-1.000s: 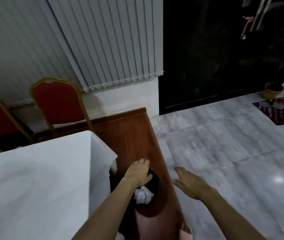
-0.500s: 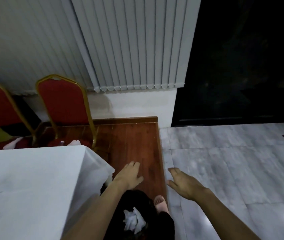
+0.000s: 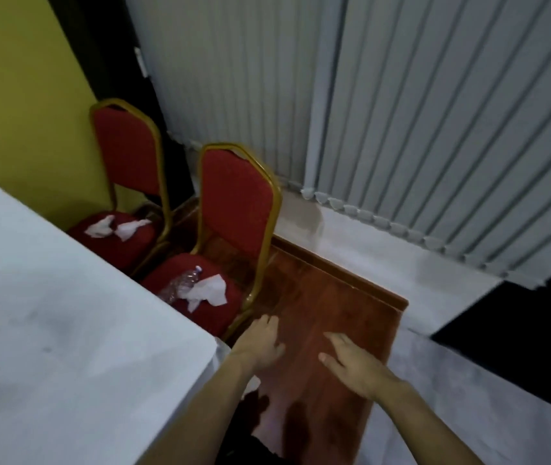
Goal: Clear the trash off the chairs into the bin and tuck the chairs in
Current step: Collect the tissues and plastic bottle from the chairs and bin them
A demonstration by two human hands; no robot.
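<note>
Turning from the bin toward the chairs, the person now has both seats in view, where a second ago the bin with white paper in it sat under the left hand; the bin is out of sight now. That suggests one load is dropped and the next pickup is due. The left hand [image 3: 260,344] and right hand [image 3: 354,364] hang over the wooden platform [image 3: 331,307], fingers relaxed and spread, holding nothing. The near chair [image 3: 233,209] carries a crushed plastic bottle [image 3: 181,285] and a crumpled tissue [image 3: 208,292] at the seat's front edge, beside the white table [image 3: 66,313]. The far chair [image 3: 126,156] holds two tissue scraps [image 3: 116,226] mid-seat. Neither chair is tucked in yet.
</note>
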